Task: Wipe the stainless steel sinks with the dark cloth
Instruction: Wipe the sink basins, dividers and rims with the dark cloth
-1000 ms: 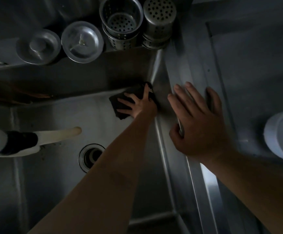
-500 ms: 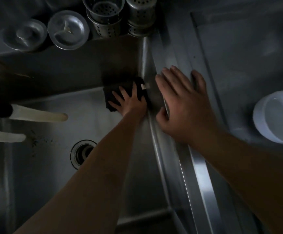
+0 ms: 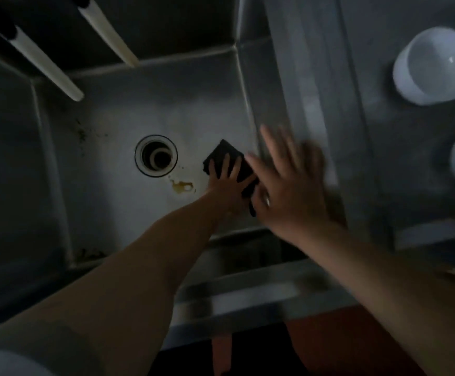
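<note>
The dark cloth lies flat on the floor of the stainless steel sink, to the right of the drain. My left hand presses on it with spread, straight fingers. My right hand, blurred, hovers with fingers spread over the sink's right wall and rim, holding nothing. Part of the cloth is hidden under both hands.
The drain hole is left of the cloth, with a yellowish stain just below it. Two white spouts reach in from the upper left. Two white bowls stand on the right counter. The sink's front rim crosses below.
My left hand slid the cloth from the far right corner toward me along the sink floor, near the drain. My right hand lifted off the rim. The camera view tilted toward the front edge.
</note>
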